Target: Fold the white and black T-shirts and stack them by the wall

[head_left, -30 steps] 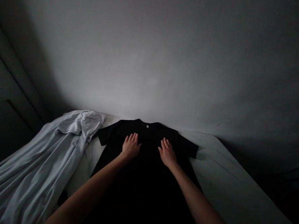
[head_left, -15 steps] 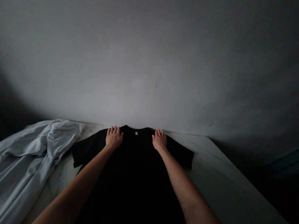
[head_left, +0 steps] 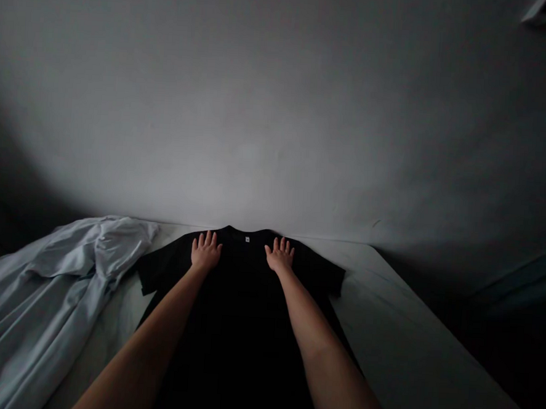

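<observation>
The black T-shirt (head_left: 243, 314) lies laid out beneath your left grip (head_left: 206, 253) and right grip (head_left: 280, 255), both palm-down and spread wide; its collar (head_left: 235, 232) sits between them.

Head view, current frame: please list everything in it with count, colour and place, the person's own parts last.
Wall: 1, grey in dim light, across the upper picture
Tabletop: 1, pale with faint marbling, below the wall
T-shirt: 1, black, spread on the tabletop, collar toward the wall
Neck label: 1, whitish, inside the collar
Loose cloth: 1 heap, pale grey, left of the T-shirt
Cut-off object: 1, pale and dark, top right corner, unidentified
Left hand: 1, bare, fingers spread on the T-shirt, left of the label
Right hand: 1, bare, fingers spread on the T-shirt, right of the label
Forearms: 2, bare, reaching up from the bottom edge
</observation>
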`<move>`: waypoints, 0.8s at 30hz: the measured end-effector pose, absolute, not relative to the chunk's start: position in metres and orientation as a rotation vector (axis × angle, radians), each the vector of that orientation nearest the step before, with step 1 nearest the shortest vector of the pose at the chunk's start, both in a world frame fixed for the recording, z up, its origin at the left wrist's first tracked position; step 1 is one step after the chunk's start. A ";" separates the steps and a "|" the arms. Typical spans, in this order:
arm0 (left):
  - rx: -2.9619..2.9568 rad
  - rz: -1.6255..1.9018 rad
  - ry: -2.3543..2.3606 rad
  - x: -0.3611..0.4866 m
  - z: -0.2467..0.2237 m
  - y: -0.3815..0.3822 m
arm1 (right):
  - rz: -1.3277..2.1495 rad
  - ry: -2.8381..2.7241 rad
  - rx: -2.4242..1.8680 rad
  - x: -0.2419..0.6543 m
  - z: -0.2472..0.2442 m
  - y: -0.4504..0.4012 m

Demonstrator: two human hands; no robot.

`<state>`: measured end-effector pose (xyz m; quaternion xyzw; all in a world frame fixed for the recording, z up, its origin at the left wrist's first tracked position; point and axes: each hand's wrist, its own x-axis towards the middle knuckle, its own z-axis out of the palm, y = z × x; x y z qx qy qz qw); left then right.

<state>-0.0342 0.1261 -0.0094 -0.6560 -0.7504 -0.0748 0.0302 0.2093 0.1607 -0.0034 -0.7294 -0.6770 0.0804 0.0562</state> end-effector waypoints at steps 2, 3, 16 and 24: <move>-2.018 -0.236 -2.307 -0.024 -0.009 0.106 | 0.253 -2.092 -2.162 0.200 -0.003 0.141; -2.042 -0.234 -2.286 -0.019 -0.008 0.094 | 0.255 -2.126 -2.125 0.196 -0.003 0.129; -2.796 -0.214 -1.619 -0.029 -0.018 -0.165 | 0.507 -2.880 -0.905 0.221 0.006 -0.149; -3.891 -0.066 -1.078 -0.070 0.045 -0.201 | 0.910 -2.685 -0.756 0.267 0.032 -0.149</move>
